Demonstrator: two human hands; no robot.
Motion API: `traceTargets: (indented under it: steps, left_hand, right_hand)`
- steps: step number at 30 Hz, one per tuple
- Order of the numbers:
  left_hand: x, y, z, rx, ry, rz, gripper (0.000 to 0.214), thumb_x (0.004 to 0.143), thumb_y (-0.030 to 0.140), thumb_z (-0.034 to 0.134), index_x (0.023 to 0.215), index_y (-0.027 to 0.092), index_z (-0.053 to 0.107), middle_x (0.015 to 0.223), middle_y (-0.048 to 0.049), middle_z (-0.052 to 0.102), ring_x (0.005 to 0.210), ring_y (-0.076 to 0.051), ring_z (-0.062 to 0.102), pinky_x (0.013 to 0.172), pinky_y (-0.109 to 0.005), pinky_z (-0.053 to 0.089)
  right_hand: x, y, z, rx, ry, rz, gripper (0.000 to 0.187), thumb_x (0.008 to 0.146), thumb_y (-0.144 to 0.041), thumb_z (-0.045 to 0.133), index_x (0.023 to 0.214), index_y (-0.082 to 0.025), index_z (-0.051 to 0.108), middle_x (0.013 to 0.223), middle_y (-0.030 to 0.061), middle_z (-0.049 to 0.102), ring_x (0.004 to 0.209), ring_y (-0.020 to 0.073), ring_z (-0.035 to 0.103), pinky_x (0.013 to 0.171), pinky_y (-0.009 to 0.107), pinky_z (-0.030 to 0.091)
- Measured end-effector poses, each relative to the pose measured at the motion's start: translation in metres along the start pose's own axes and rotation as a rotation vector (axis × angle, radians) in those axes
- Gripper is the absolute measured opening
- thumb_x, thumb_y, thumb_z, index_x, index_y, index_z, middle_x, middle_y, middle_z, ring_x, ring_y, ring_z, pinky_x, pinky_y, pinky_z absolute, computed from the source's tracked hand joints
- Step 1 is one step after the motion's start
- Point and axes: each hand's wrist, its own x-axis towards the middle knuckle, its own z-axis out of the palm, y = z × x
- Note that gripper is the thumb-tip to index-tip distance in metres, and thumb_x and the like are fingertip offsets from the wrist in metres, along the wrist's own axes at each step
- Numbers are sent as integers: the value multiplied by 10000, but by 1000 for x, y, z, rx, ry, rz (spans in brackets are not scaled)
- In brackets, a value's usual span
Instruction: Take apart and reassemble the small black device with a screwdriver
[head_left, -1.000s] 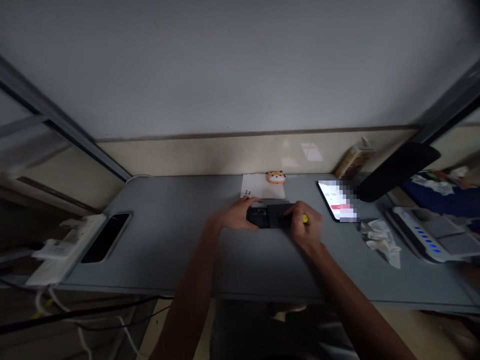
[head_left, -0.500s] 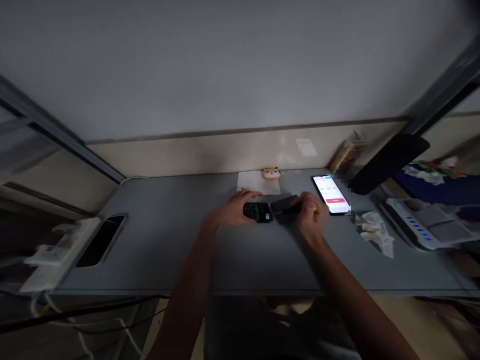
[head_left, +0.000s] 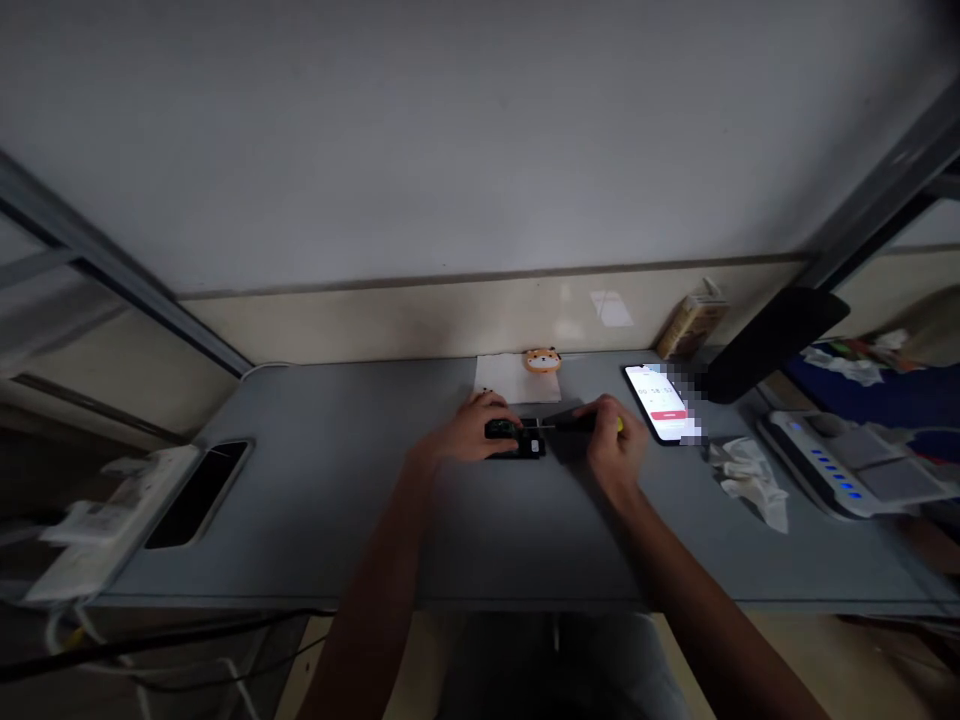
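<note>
My left hand (head_left: 477, 428) is closed around the left part of a small dark device with an exposed green circuit board (head_left: 528, 447), its thumb and fingertips over the board. My right hand (head_left: 616, 450) grips a screwdriver (head_left: 571, 421) with a black handle and a yellow end. The screwdriver lies almost level, and its thin shaft points left over the top right part of the board. Whether its tip touches a screw is too small to tell. Behind the left hand rests a white sheet of paper (head_left: 506, 378).
An orange animal-faced item (head_left: 542, 361) sits on the paper. To the right are a lit phone (head_left: 660, 402), crumpled tissue (head_left: 752, 482), a black cylindrical object (head_left: 780, 345), a carton (head_left: 694, 322) and a white device with blue lights (head_left: 832, 470). A dark phone (head_left: 199, 495) and a white power strip (head_left: 112, 525) lie left.
The screwdriver has moved left, its shaft now reaching over the board. My left fingers have closed further across the board. The whole view has shifted slightly, with the desk lower in the picture.
</note>
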Motion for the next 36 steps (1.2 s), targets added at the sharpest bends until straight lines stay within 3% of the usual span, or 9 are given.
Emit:
traceTargets:
  steps: [4,7,10,14,22,27,30,33,36]
  left_hand:
    - [9,-3,8,45,109,48,157,975,332,654,927,260,785,1136,-53,648,1195,-246,525,1120,-441,416]
    - [15,-5,14,47,183,65,115,949,332,700,979,266,789,1091,-46,666,1146,-240,535,1080,-418,437]
    - [20,-6,23,53,238,102,149,923,339,741,1050,281,790,1102,-39,685,1126,-234,543,1058,-407,440]
    - [26,-2,32,75,327,116,118,961,313,695,962,273,805,984,-31,716,1048,-222,557,1014,-396,451]
    - [49,9,16,233,362,23,117,946,278,710,941,252,823,1028,-61,724,1103,-250,575,1008,-412,453]
    - [74,13,9,233,304,-7,88,917,223,725,899,232,811,1019,-52,719,1093,-240,623,1029,-402,458]
    - [77,13,6,208,270,26,36,877,208,761,875,210,797,986,-45,715,1035,-218,654,989,-359,492]
    - [66,9,4,186,265,54,35,886,216,750,894,204,782,995,-47,713,1032,-214,662,971,-346,510]
    - [40,3,6,118,309,82,164,983,261,609,988,207,765,1028,-60,708,1014,-205,667,946,-350,530]
  right_hand:
    - [8,3,0,12,39,190,546,950,-571,399,598,-224,631,523,-14,547,531,164,504,534,293,370]
    - [12,5,0,27,95,304,570,914,-634,393,596,-221,623,563,2,584,581,174,537,573,305,393]
    - [16,6,0,73,111,367,594,874,-700,393,611,-218,619,612,23,625,627,184,564,617,319,422]
    - [19,11,0,133,121,423,616,834,-764,399,625,-224,609,626,29,635,659,199,591,658,336,444]
    - [23,30,2,229,263,625,606,811,-778,431,672,-219,620,632,21,621,653,191,576,610,315,419]
    - [25,28,2,259,313,648,596,810,-771,437,649,-219,592,613,18,612,610,177,565,574,299,422]
    - [25,26,1,215,301,629,632,798,-796,412,643,-212,596,595,15,594,571,170,538,560,302,414]
    - [23,25,-2,153,319,576,634,818,-778,409,630,-207,610,572,15,587,545,169,517,544,302,395]
    - [21,21,-8,129,344,440,566,851,-688,450,615,-205,626,562,12,590,553,172,522,525,290,376]
